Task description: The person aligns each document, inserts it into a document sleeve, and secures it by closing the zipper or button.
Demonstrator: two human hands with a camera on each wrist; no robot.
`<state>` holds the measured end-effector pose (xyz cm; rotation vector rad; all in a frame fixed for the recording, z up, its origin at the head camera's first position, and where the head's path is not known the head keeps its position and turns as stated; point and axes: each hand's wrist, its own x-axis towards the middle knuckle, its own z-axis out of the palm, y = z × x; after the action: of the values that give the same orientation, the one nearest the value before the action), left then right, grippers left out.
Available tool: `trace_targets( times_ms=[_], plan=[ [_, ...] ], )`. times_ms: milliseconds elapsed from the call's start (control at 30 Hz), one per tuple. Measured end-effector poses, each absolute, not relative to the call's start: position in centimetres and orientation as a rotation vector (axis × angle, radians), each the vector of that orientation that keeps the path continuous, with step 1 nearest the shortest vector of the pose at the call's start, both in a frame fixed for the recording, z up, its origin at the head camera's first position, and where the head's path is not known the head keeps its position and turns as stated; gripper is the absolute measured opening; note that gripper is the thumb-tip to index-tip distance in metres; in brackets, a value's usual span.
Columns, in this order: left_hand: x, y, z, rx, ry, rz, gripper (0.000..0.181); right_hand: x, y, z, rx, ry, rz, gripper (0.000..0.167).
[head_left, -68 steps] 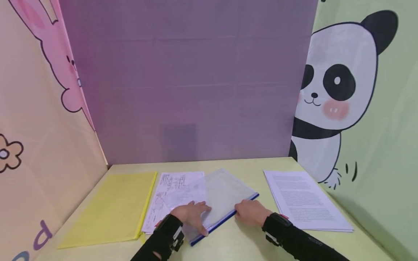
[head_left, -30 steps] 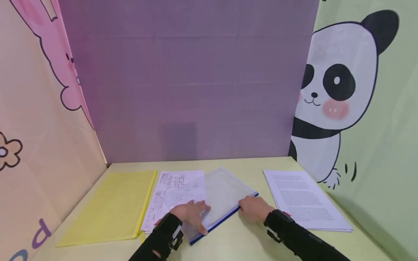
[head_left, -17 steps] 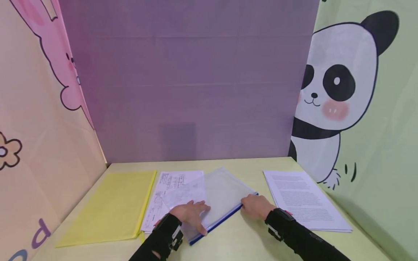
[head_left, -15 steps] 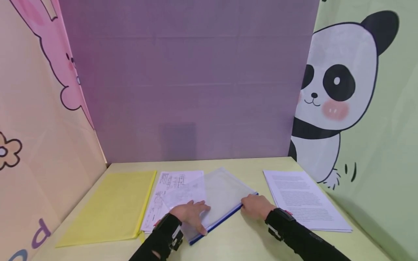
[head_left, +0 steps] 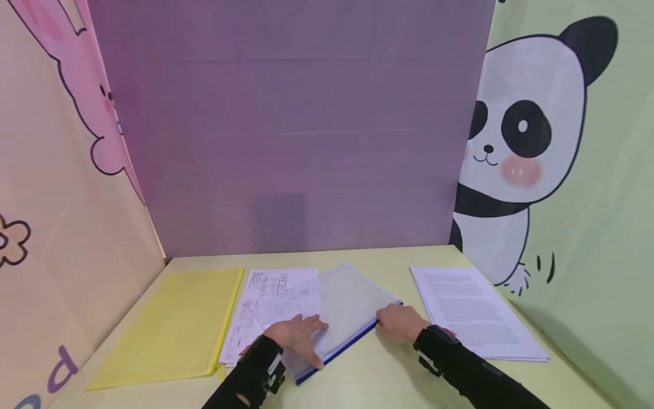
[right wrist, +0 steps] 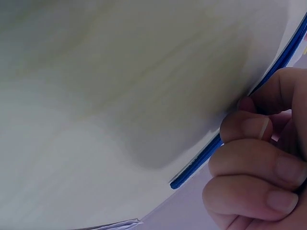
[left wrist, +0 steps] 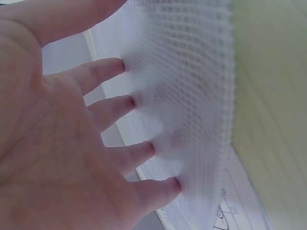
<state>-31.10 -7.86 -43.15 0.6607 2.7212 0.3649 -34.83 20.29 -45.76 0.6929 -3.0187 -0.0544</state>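
Note:
A translucent mesh zipper bag [head_left: 355,298] lies tilted on the table, its blue zipper [head_left: 352,339] along the near right edge. My left hand [head_left: 298,336] rests on the bag near the zipper's lower end, fingers spread. In the left wrist view, the fingertips of that left hand [left wrist: 62,129] press into the white mesh [left wrist: 187,62]. Toward the zipper's upper right end, my right hand [head_left: 401,324] pinches the zipper. The right wrist view shows the right hand [right wrist: 254,167] with curled fingers at the blue zipper [right wrist: 199,160]; the slider is hidden.
Handwritten sheets [head_left: 255,307] lie partly under the bag's left side. A yellow zipper bag [head_left: 171,326] is at the far left. On the right lies a stack of printed paper [head_left: 475,309]. A purple partition [head_left: 306,142] stands behind the table.
Since the earliest frame, my right hand has slid a short way up and right along the blue zipper; it holds still in the latest frames. My left hand stays in place.

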Motion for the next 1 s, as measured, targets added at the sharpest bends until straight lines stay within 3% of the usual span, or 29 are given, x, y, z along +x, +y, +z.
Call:
trace_targets(
  times_ms=[1000],
  plan=[
    [-31.0, -7.8, -43.0, 0.652, 2.716, 0.373, 0.079, -35.4, 21.6, -45.1, 0.610, -3.038, -0.011, 0.015]
  ],
)
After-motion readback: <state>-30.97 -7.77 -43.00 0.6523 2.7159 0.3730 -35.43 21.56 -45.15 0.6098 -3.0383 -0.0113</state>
